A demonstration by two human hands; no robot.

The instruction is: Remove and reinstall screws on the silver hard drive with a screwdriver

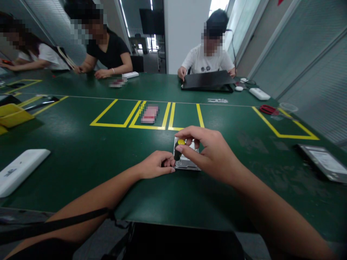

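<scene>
A silver hard drive (pixel 189 164) lies flat on the green table in front of me. My right hand (pixel 208 150) is closed around a screwdriver (pixel 178 153) with a black and yellow handle. The screwdriver stands nearly upright over the drive's near left part; its tip is too small to make out. At the drive's left edge, my left hand (pixel 159 164) has its fingers curled and its fingertips against the side, steadying or gripping the edge. My right hand covers much of the drive's top.
A second hard drive (pixel 322 162) lies at the right. On the left are a white power bank (pixel 24 169) and a yellow object (pixel 15 115). Red-handled scissors (pixel 269 109) lie beyond. Yellow tape (pixel 148 127) marks areas around a pixelated pink item (pixel 150 114). Several people sit across the table.
</scene>
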